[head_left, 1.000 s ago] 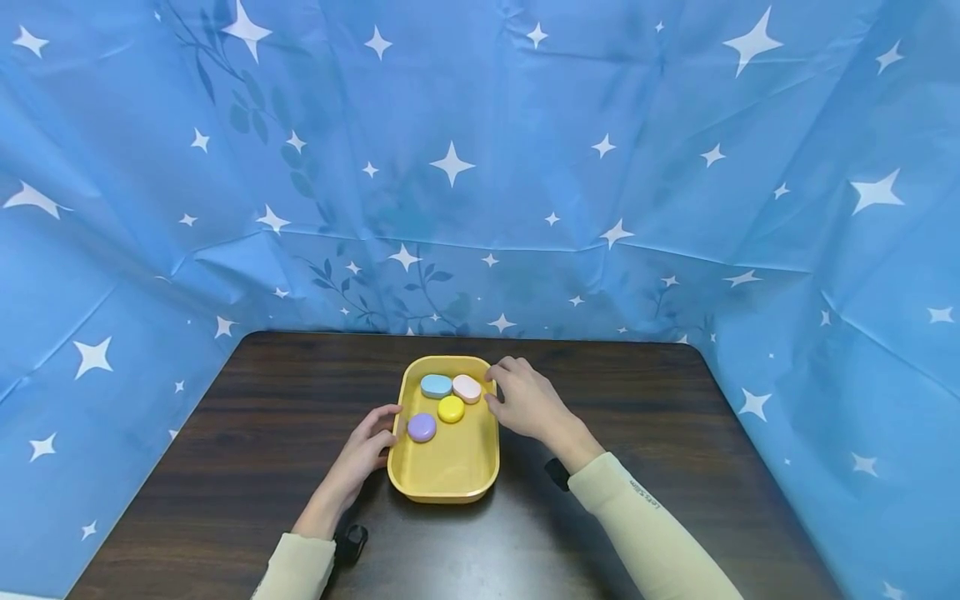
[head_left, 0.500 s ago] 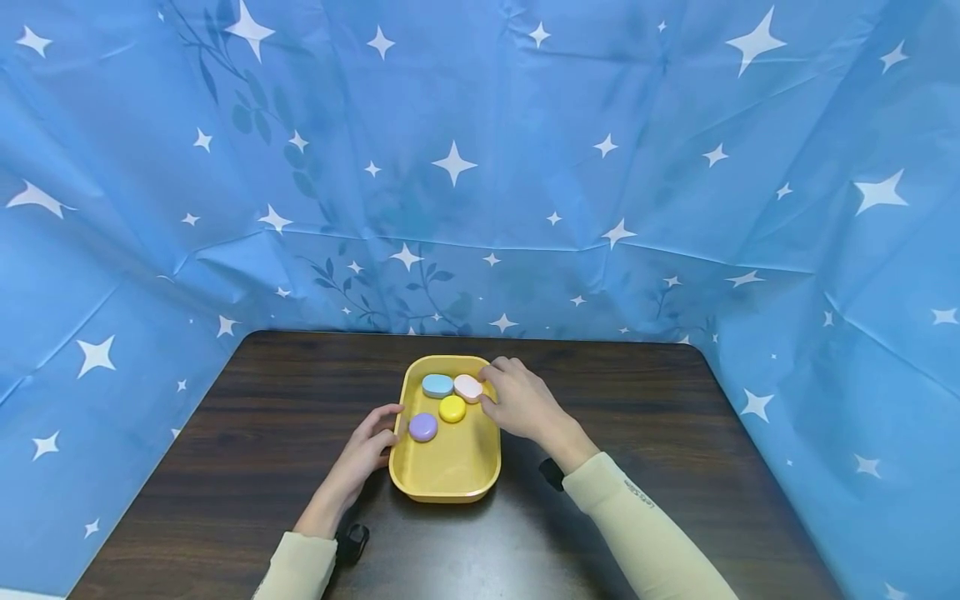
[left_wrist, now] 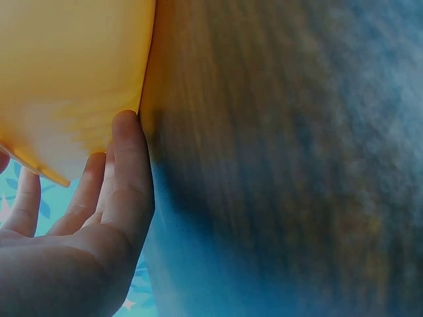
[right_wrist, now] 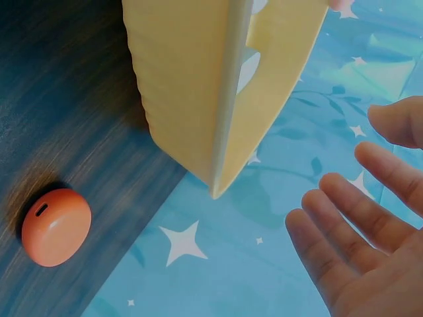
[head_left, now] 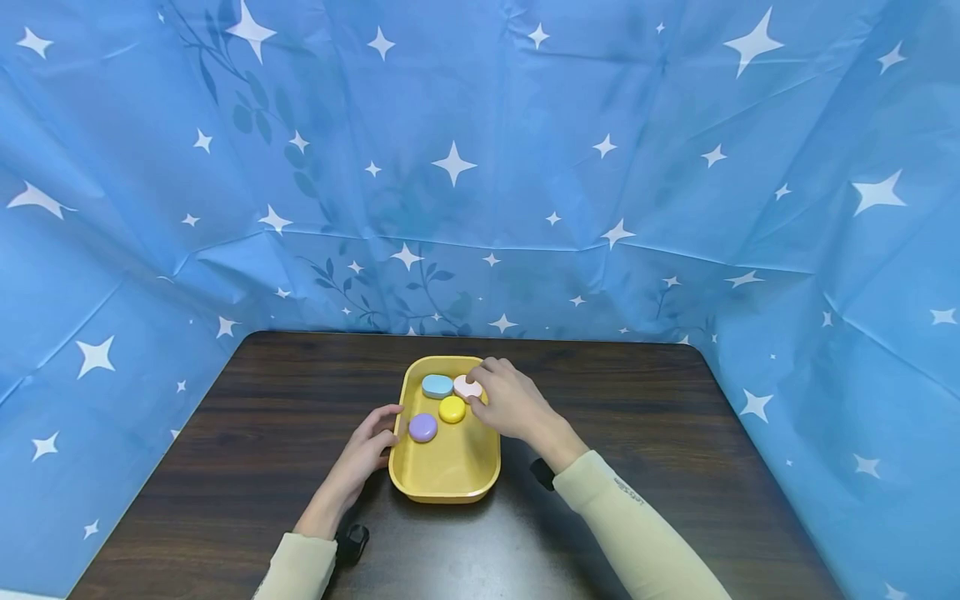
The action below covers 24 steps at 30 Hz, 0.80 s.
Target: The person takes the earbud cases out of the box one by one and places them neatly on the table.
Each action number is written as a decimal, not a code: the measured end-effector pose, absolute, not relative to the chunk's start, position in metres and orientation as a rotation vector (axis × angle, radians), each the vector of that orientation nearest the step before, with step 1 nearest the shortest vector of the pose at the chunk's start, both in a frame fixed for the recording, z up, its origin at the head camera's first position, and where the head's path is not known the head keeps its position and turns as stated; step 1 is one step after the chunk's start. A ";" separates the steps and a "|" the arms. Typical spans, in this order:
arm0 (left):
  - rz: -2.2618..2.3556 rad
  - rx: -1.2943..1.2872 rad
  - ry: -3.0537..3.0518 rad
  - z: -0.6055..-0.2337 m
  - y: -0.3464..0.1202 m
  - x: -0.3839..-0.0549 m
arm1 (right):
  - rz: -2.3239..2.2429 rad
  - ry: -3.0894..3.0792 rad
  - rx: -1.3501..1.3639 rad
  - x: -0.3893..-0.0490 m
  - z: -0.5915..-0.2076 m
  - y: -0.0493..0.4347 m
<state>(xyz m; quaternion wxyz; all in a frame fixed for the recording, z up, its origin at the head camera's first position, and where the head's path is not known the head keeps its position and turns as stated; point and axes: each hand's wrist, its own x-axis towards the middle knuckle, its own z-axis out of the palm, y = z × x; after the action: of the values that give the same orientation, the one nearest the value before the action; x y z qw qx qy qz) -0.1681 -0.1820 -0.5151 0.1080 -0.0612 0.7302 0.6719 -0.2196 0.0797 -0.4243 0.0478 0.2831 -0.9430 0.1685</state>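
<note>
A yellow tray (head_left: 446,471) holds a blue oval piece (head_left: 437,386), a pink oval piece (head_left: 462,388), a yellow round piece (head_left: 452,409) and a purple round piece (head_left: 423,427). My left hand (head_left: 358,458) grips the tray's left side, some fingers over the rim and others against the outer wall (left_wrist: 73,72). My right hand (head_left: 512,404) reaches over the right rim, index finger and thumb parted at the pink piece. In the right wrist view its fingers (right_wrist: 357,224) are spread and hold nothing.
Dark wooden table (head_left: 300,392) under the tray. In the right wrist view an orange round piece (right_wrist: 58,228) with a small slot lies beside the tray; it does not show in the head view. A blue star-patterned cloth (head_left: 525,192) hangs behind the table.
My right hand has moved left over the tray's right rim, its fingertips now overlapping the pink piece. The left hand and the tray have kept their place.
</note>
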 end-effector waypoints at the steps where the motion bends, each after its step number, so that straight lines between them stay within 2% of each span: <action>1: 1.977 -0.179 2.147 -0.515 -0.182 -0.168 | 0.519 -2.876 0.870 -0.220 -0.424 0.079; 24: 1.979 -0.178 2.156 -0.517 -0.182 -0.169 | 0.492 -2.887 0.966 -0.229 -0.431 0.066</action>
<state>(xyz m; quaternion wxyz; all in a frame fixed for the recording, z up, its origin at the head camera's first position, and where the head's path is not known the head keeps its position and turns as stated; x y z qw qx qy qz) -0.1686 -0.1823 -0.5169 0.1045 -0.0604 0.7313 0.6712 -0.2293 0.0659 -0.4309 0.0287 0.3131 -0.9358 0.1594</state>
